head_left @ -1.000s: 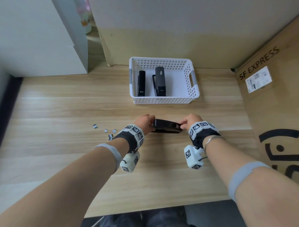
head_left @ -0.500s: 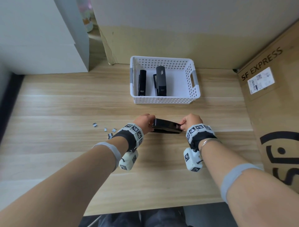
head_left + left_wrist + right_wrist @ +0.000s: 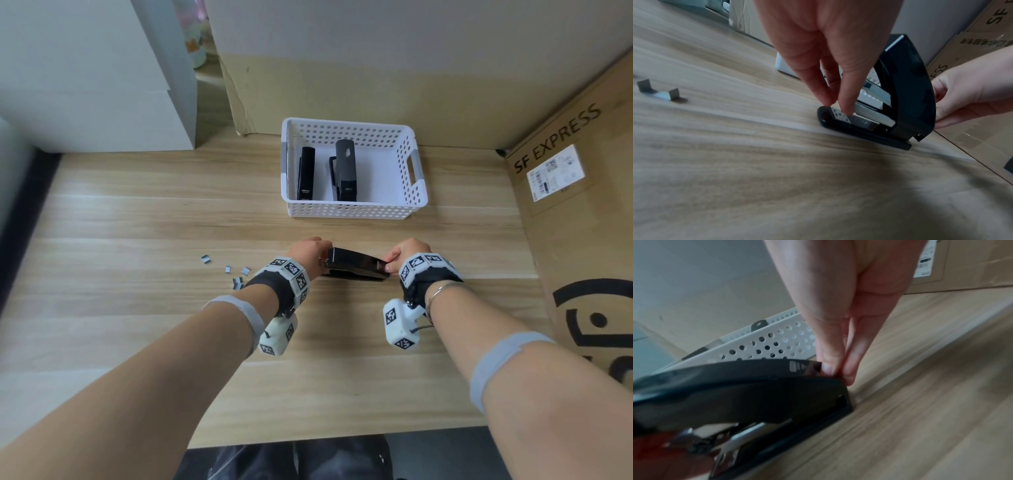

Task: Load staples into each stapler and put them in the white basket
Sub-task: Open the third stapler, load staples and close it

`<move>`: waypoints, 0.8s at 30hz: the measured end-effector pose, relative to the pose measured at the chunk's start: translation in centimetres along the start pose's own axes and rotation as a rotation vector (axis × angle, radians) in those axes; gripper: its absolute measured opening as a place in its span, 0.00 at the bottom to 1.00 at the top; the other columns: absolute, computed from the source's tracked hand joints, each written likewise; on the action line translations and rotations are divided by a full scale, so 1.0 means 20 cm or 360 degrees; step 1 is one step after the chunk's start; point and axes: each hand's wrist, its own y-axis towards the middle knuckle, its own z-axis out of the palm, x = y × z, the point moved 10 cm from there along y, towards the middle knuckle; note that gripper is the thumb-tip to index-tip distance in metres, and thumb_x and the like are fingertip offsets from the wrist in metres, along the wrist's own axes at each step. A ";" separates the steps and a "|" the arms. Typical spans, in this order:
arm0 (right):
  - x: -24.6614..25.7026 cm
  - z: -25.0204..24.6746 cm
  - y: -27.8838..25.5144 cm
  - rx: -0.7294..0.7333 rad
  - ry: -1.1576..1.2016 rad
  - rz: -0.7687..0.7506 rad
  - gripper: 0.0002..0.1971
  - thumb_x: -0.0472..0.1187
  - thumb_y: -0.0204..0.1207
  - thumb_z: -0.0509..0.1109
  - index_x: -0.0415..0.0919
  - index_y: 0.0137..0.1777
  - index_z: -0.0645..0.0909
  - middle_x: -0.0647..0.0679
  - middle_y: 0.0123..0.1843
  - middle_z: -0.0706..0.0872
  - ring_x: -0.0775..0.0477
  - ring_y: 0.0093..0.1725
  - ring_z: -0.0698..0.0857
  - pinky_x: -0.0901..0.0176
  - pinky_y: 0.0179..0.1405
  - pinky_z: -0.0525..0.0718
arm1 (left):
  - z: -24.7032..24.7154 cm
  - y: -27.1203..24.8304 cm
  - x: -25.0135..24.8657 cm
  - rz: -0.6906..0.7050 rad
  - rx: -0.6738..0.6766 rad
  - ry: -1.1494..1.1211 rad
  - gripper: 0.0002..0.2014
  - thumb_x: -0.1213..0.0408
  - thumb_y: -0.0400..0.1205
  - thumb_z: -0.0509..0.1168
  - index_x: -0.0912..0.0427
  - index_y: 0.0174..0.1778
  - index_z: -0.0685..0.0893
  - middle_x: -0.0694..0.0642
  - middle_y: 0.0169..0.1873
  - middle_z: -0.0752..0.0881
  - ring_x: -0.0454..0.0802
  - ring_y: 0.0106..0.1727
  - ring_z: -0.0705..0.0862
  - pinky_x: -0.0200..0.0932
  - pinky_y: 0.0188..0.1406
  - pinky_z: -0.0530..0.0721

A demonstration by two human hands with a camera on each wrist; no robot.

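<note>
A black stapler (image 3: 356, 266) lies on the wooden table (image 3: 137, 308), its lid (image 3: 906, 78) raised over the metal magazine (image 3: 869, 113). My left hand (image 3: 317, 257) pinches the front tip of the magazine between thumb and forefinger (image 3: 844, 104). My right hand (image 3: 394, 260) grips the stapler's rear end, fingertips (image 3: 830, 368) on the lid. Behind stands the white basket (image 3: 352, 210) holding a slim black stapler (image 3: 306, 173) and a bigger grey-black stapler (image 3: 345, 169).
Several loose staple pieces (image 3: 236, 274) lie on the table left of my left wrist; one piece (image 3: 659, 91) shows close in the left wrist view. A cardboard box (image 3: 582, 222) walls the right side, a white cabinet (image 3: 102, 85) the far left.
Both hands stay on the black stapler at the same spot; only the head view has shifted a little.
</note>
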 end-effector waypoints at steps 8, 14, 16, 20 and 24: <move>-0.03 0.04 0.05 -0.0061 0.0072 -0.0034 0.13 0.32 0.69 0.79 0.34 0.54 0.89 0.38 0.54 0.91 0.40 0.55 0.90 0.52 0.63 0.85 | 0.01 0.02 0.00 0.0022 0.0047 0.0060 0.13 0.68 0.74 0.70 0.65 0.54 0.81 0.63 0.54 0.83 0.61 0.53 0.83 0.47 0.50 0.80; 0.00 0.02 0.02 0.0051 -0.0097 -0.0016 0.14 0.35 0.72 0.77 0.37 0.58 0.88 0.42 0.57 0.90 0.44 0.60 0.87 0.67 0.56 0.79 | 0.00 0.02 0.01 0.0047 0.0051 0.0082 0.12 0.69 0.74 0.69 0.66 0.52 0.81 0.62 0.53 0.83 0.61 0.52 0.83 0.47 0.49 0.81; 0.03 0.01 0.00 0.0117 -0.0207 0.0006 0.15 0.37 0.74 0.76 0.39 0.61 0.87 0.44 0.61 0.89 0.45 0.63 0.85 0.68 0.53 0.76 | 0.00 0.02 0.02 0.0043 0.0050 0.0061 0.11 0.70 0.74 0.69 0.65 0.52 0.82 0.62 0.53 0.83 0.61 0.52 0.84 0.47 0.49 0.82; 0.16 0.01 -0.05 0.0203 -0.0392 0.0023 0.17 0.36 0.81 0.66 0.41 0.69 0.81 0.42 0.70 0.82 0.40 0.69 0.81 0.55 0.71 0.77 | -0.03 -0.01 0.06 0.0048 0.0080 0.0060 0.11 0.71 0.74 0.69 0.65 0.52 0.83 0.62 0.53 0.83 0.61 0.52 0.84 0.46 0.49 0.82; 0.36 0.00 -0.07 0.0126 -0.0432 -0.0099 0.16 0.35 0.82 0.62 0.43 0.67 0.82 0.40 0.71 0.80 0.36 0.68 0.81 0.47 0.70 0.78 | -0.09 -0.06 0.16 0.0015 0.0104 0.0083 0.10 0.71 0.75 0.69 0.66 0.51 0.82 0.63 0.53 0.82 0.59 0.49 0.84 0.47 0.49 0.82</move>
